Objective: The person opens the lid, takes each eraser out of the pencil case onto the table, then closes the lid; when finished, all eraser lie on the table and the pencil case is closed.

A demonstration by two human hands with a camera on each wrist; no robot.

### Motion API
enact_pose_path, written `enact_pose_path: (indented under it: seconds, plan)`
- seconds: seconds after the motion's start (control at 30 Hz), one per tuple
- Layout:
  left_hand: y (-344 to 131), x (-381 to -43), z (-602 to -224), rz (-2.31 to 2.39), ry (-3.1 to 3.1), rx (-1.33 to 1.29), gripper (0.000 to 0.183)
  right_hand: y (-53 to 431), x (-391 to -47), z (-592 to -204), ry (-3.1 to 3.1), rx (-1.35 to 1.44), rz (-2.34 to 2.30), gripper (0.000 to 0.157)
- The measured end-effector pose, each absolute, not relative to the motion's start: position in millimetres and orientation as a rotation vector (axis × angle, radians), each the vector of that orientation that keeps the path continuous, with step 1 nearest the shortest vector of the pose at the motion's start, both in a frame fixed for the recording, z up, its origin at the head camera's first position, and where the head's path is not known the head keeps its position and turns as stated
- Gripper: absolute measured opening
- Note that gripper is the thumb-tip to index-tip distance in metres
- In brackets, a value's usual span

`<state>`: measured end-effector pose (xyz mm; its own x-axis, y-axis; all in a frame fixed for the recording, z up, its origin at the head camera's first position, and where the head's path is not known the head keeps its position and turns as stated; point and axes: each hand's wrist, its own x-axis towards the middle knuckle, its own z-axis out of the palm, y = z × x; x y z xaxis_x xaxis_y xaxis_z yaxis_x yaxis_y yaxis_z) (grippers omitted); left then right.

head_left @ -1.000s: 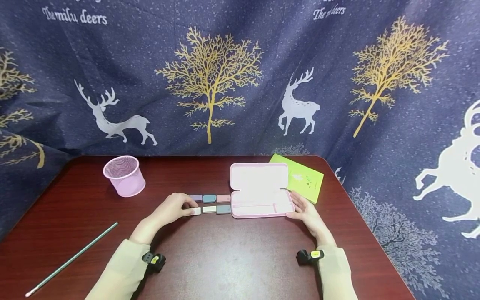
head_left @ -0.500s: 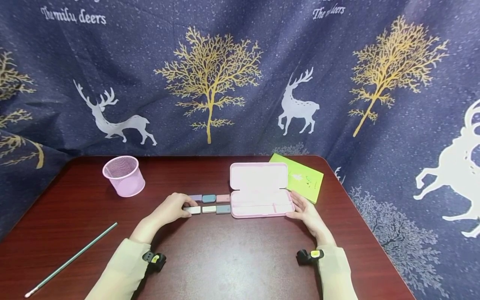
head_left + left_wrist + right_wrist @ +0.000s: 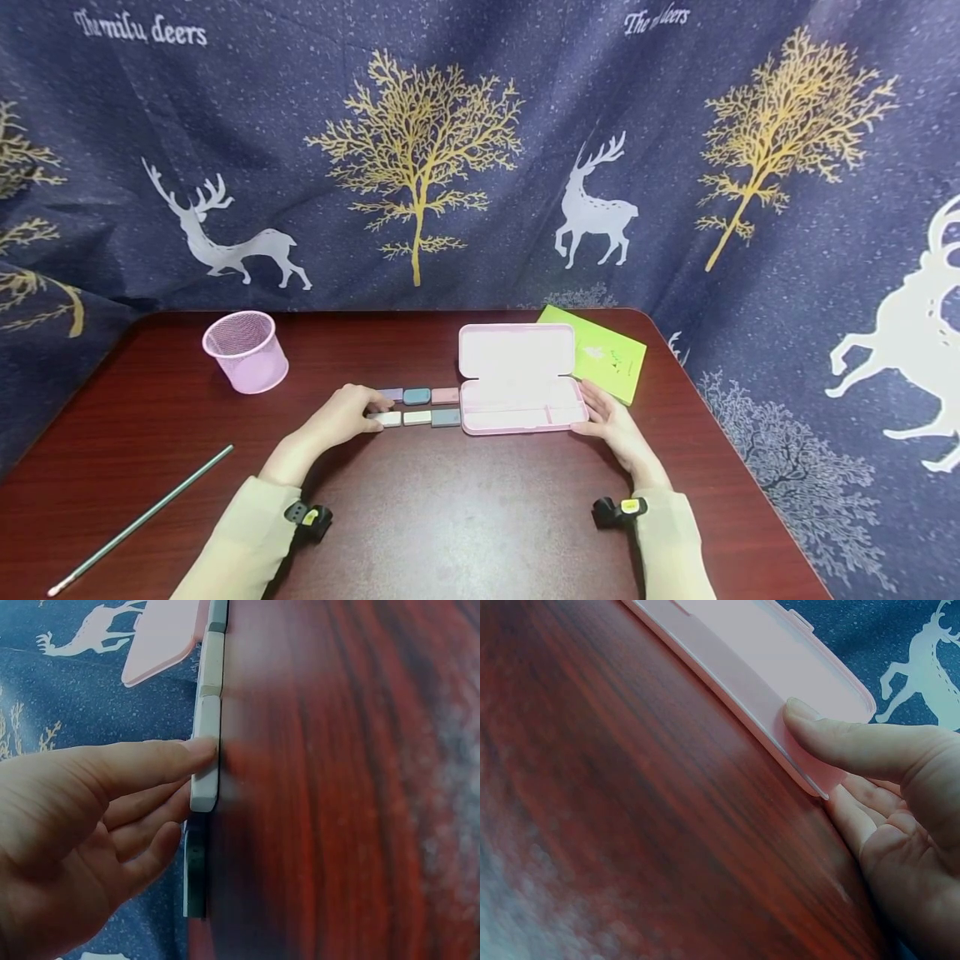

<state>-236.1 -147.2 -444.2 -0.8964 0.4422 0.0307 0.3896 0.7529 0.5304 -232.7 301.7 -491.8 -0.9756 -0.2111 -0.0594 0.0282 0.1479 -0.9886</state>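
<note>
At the left end of the front row, my left hand (image 3: pixel 351 417) pinches a white eraser (image 3: pixel 205 787), thumb on its near face and fingers behind. Beside it lie a cream eraser (image 3: pixel 417 417) and a grey-blue one; behind are purple, teal (image 3: pixel 417 397) and pink ones. A dark green block (image 3: pixel 196 874) shows past the white eraser in the left wrist view. The pink pencil case (image 3: pixel 506 421) lies with its lid up, its left side against the rows. My right hand (image 3: pixel 611 425) grips its right end, thumb over the rim, fingers at the outer side.
A pink mesh pen cup (image 3: pixel 258 371) stands at the back left. A green pencil (image 3: pixel 142 521) lies at the front left. Behind the case is a lime-green booklet (image 3: pixel 618 358). A dark blue cloth (image 3: pixel 480 208) hangs at the table's far edge.
My left thumb has slid left along the white eraser, so more of it shows. My right hand and the pencil case stay in place.
</note>
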Motion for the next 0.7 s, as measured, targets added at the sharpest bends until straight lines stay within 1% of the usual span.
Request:
enact_pose_path:
  seconds: [0.57, 0.7]
  plan:
    - [-147.4, -236.4, -444.8, 0.85, 2.853, 0.69, 0.026, 301.4, -231.7, -490.4, 2.239, -0.179, -1.931, 0.086]
    - [-147.3, -239.5, -445.4, 0.9, 2.857, 0.7, 0.023, 301.2, -231.2, -490.5, 2.234, -0.185, -1.937, 0.086]
